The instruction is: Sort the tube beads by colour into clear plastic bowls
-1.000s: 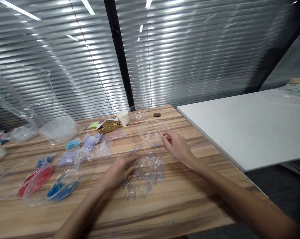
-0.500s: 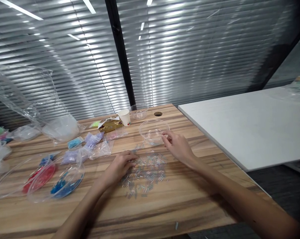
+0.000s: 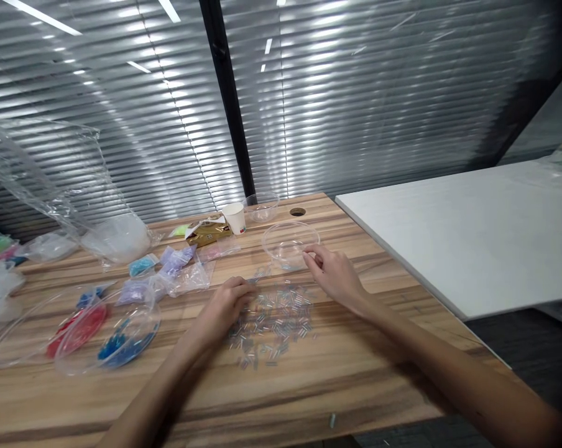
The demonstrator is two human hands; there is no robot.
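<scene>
A loose spread of small clear tube-shaped beads [image 3: 281, 317] lies on the wooden table. At its left edge is my left hand [image 3: 227, 305], fingers bent together over the outermost beads; whatever they pinch is too small to make out. A clear plastic bowl [image 3: 268, 252] stands just beyond the beads, with a few small pieces low inside. My right hand [image 3: 333, 274] hovers at the bowl's near right rim, thumb and forefinger closed together. Any piece between those fingertips is hidden.
To the left stand clear bowls with blue beads [image 3: 113, 345] and red beads [image 3: 78, 330]. Behind them lie purple bead bags [image 3: 173, 261], a gold packet [image 3: 209, 231] and a paper cup [image 3: 235, 218]. A white table [image 3: 449, 242] adjoins on the right.
My left fingers have drawn closer together and slightly up at the edge of the beads. The right hand stays by the bowl rim, nearly still. The view has shifted slightly.
</scene>
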